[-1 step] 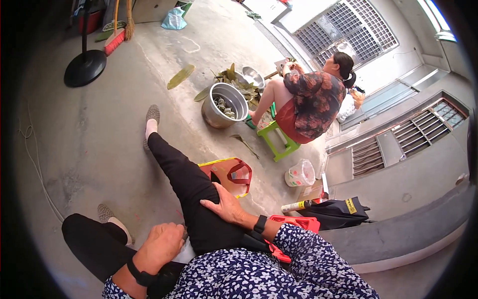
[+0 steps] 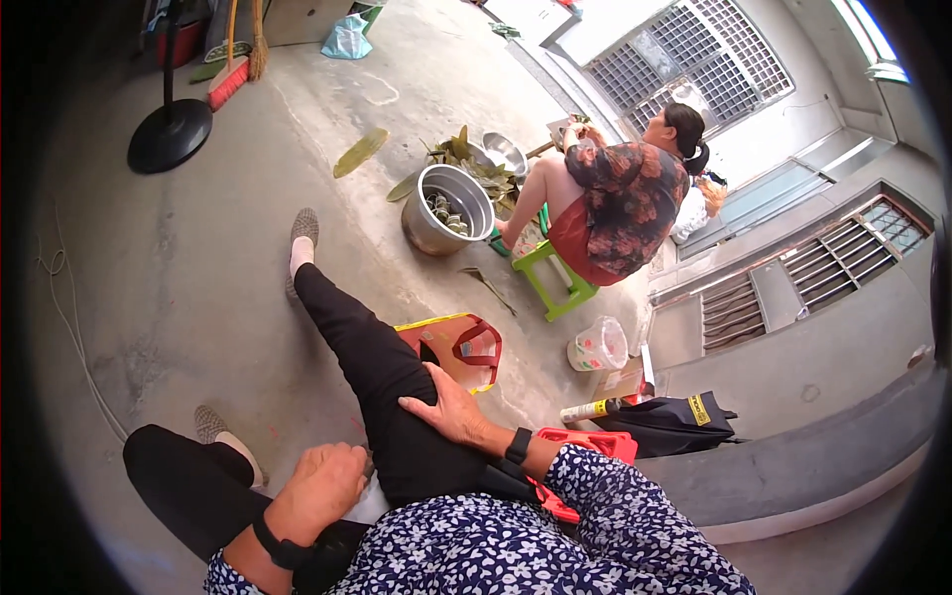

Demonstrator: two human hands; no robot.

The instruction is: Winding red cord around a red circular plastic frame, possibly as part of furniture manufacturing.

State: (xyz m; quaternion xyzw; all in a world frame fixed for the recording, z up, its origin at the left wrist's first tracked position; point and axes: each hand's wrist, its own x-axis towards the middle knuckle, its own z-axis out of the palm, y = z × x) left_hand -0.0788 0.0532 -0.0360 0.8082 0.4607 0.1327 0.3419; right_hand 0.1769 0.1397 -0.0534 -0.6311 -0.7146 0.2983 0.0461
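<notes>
Head view: the right hand [image 2: 451, 412] is laid flat on the thigh of the outstretched right leg [image 2: 367, 347]. Its grip is open with the fingers spread, and nothing is held in it. The left hand [image 2: 322, 486] is rested at the inner side of the bent left leg [image 2: 178, 476]. Its grip is loosely curled, and nothing can be seen inside it.

Just beyond the right grip, a red-and-yellow bag [image 2: 461, 347] is stood on the floor. A red stool [image 2: 585, 444] is seen just behind that wrist. Well beyond both grips, a metal pot [image 2: 451, 210] and green leaves [image 2: 466, 159] are set before another person [image 2: 625, 198], who is seated on a green stool [image 2: 555, 283].

Set against the earlier picture, nothing is found to have shifted: both hands are placed as they were.
</notes>
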